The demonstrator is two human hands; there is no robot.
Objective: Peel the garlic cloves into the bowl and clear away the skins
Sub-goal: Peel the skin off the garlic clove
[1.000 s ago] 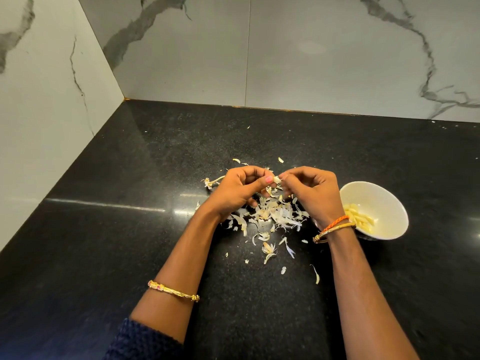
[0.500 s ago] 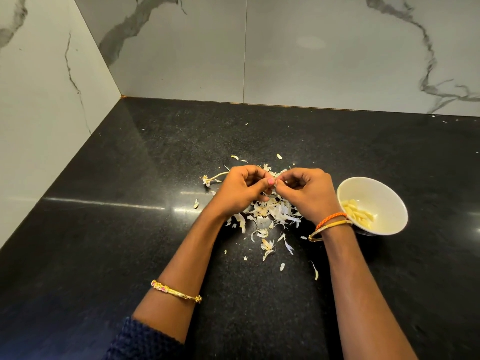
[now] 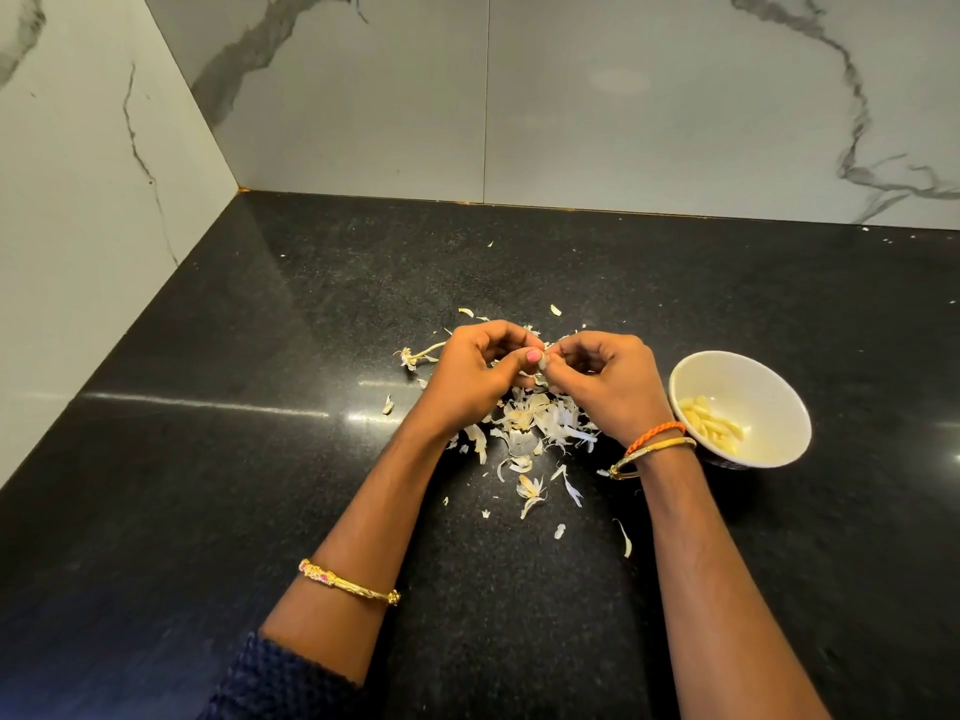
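Two hands meet just above the pile of skins point(image 3: 535, 423) on the black desk point(image 3: 260, 485). The left hand point(image 3: 475, 379) and the right hand point(image 3: 610, 387) both curl their fingers and pinch one small garlic clove point(image 3: 543, 360) between their fingertips. Right of the pile, just beside the right wrist, stands a white bowl point(image 3: 748, 376) with peeled cloves point(image 3: 711, 426) lying in it. Left of the pile, beside the left hand, lies a garlic stem point(image 3: 415, 356). Loose flakes of skin are scattered around the pile.
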